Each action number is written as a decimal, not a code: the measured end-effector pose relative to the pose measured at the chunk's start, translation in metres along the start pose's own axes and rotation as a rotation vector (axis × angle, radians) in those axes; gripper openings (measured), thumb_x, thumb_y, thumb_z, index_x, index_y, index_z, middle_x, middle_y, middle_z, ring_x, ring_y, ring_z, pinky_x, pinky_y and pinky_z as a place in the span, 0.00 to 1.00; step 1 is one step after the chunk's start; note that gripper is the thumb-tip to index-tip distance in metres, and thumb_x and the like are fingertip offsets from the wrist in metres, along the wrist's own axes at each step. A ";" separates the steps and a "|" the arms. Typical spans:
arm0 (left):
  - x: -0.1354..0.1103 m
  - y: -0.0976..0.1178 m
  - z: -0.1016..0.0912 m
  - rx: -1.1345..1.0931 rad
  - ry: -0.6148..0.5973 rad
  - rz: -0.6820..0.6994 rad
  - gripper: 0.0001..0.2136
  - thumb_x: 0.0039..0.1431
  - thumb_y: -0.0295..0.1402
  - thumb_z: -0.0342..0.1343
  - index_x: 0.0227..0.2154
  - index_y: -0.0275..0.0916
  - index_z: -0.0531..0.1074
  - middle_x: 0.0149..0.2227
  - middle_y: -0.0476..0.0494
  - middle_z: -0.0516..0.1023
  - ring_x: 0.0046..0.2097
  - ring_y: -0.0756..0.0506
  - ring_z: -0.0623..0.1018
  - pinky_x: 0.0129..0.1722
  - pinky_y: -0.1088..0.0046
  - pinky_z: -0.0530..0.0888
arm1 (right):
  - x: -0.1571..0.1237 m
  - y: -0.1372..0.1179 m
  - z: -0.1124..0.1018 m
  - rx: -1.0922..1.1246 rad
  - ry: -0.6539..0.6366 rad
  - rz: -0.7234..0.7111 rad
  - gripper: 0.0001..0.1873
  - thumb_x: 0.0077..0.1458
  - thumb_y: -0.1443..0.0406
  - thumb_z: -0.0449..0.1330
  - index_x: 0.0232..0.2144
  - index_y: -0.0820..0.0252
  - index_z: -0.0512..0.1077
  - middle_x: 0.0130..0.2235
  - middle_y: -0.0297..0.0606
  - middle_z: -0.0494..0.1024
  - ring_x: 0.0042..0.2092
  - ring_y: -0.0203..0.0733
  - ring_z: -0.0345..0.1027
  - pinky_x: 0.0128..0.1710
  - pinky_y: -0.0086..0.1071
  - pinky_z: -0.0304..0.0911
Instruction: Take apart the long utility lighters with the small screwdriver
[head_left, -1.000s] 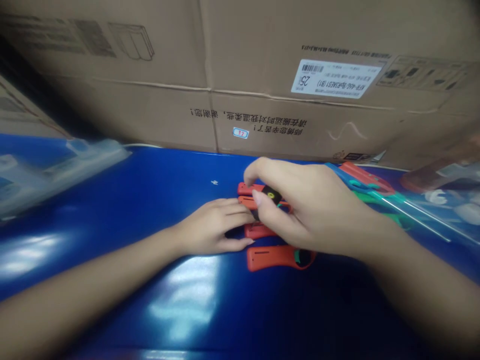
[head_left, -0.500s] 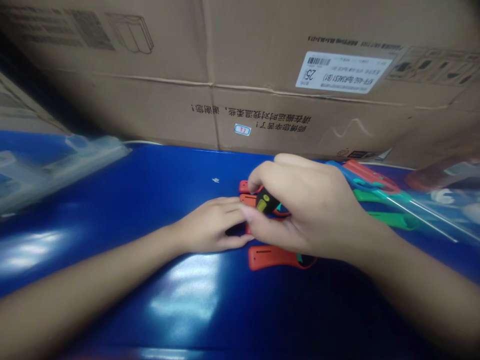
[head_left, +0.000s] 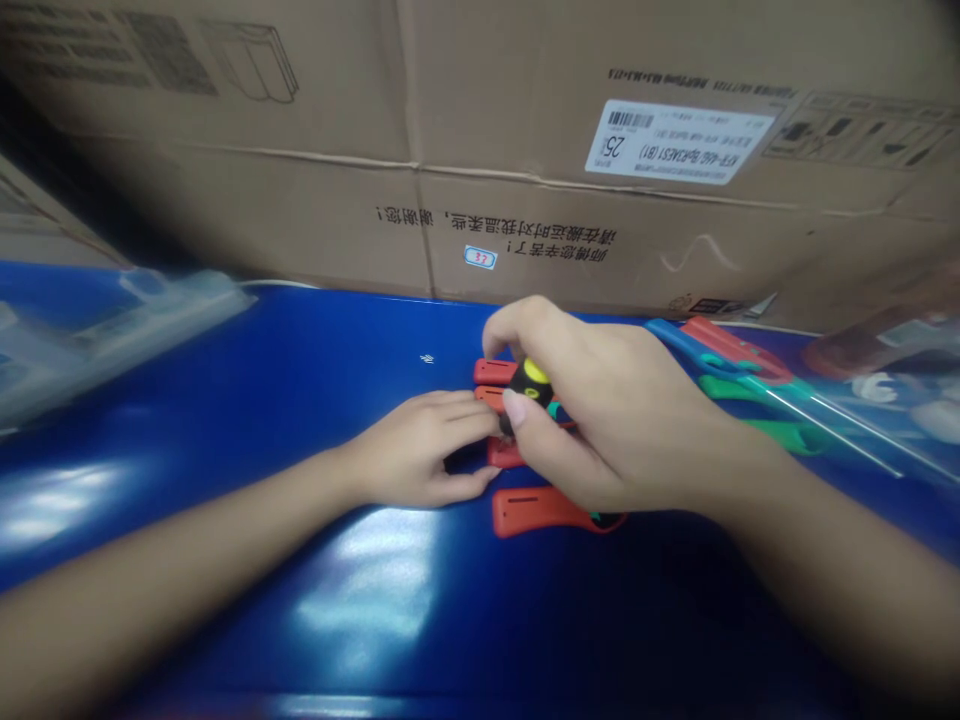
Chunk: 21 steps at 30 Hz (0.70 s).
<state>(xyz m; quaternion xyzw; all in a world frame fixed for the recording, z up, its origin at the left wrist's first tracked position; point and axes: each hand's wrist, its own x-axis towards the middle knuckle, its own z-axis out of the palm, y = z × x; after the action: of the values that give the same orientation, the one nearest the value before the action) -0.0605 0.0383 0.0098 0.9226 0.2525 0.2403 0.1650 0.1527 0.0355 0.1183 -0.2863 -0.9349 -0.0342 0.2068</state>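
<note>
While the right hand pinches a black-and-yellow tool handle between thumb and curled fingers, the left hand rests on the blue tabletop, its fingertips at the red plastic handle third from the cardboard box in a row of four; whether they clamp it, I cannot tell. Should that hold be loose, the piece could twist or skid under the tool. The tool's lower end is hidden, so a slip might catch the nearby left fingertips or nudge the closest orange-red handle askew.
</note>
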 end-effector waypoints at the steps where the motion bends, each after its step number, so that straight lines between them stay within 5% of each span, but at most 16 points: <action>1: 0.000 0.000 0.000 -0.002 -0.002 0.003 0.09 0.61 0.36 0.56 0.43 0.41 0.73 0.42 0.43 0.81 0.44 0.42 0.79 0.46 0.64 0.75 | 0.000 0.000 -0.001 0.014 -0.011 -0.001 0.13 0.61 0.62 0.49 0.44 0.60 0.68 0.32 0.35 0.76 0.29 0.38 0.66 0.28 0.31 0.52; 9: -0.001 -0.002 0.000 -0.001 0.014 -0.011 0.12 0.62 0.34 0.57 0.48 0.40 0.72 0.46 0.41 0.80 0.47 0.41 0.79 0.49 0.63 0.74 | 0.001 0.008 -0.007 0.065 -0.057 0.060 0.14 0.60 0.65 0.51 0.48 0.61 0.66 0.34 0.35 0.77 0.30 0.38 0.67 0.29 0.31 0.52; 15: 0.000 0.002 0.000 -0.012 0.013 -0.028 0.18 0.59 0.40 0.61 0.50 0.40 0.70 0.48 0.40 0.79 0.49 0.39 0.79 0.48 0.62 0.75 | 0.002 0.011 -0.001 -0.044 0.009 0.096 0.18 0.64 0.51 0.53 0.38 0.59 0.70 0.28 0.34 0.77 0.29 0.39 0.67 0.30 0.31 0.51; 21: 0.002 0.011 0.008 -0.014 0.040 -0.218 0.20 0.63 0.41 0.59 0.55 0.40 0.68 0.53 0.37 0.78 0.53 0.36 0.78 0.51 0.55 0.75 | 0.002 0.009 0.003 -0.079 0.010 0.058 0.17 0.65 0.55 0.51 0.44 0.60 0.70 0.27 0.34 0.77 0.28 0.39 0.67 0.30 0.31 0.51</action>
<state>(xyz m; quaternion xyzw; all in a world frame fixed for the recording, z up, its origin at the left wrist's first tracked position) -0.0503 0.0287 0.0087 0.8835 0.3528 0.2411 0.1917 0.1551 0.0447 0.1161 -0.3209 -0.9232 -0.0665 0.2007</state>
